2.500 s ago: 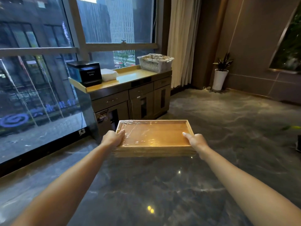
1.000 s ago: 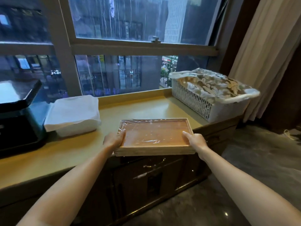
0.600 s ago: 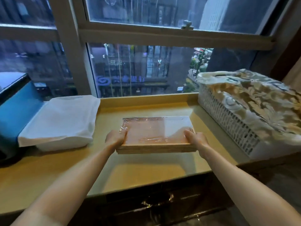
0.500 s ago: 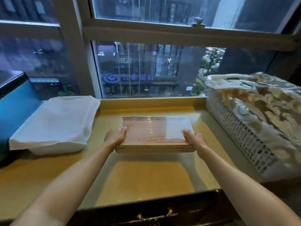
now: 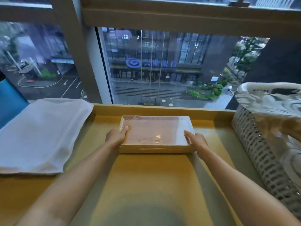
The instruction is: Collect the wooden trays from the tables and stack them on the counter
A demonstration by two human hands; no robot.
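At the frame's centre, the left hand (image 5: 116,138) and right hand (image 5: 196,141) grip the short ends of the wooden tray (image 5: 155,134), low over the yellow counter (image 5: 146,185).

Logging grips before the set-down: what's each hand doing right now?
Left hand: closed on the tray, at its left edge.
Right hand: holds the tray's right edge, fingers extended along it.

Two bare forearms reach in from the lower edge; no sleeve shows on either; the left hand (image 5: 116,137) and right hand (image 5: 197,141) wear no gloves, rings or watch.
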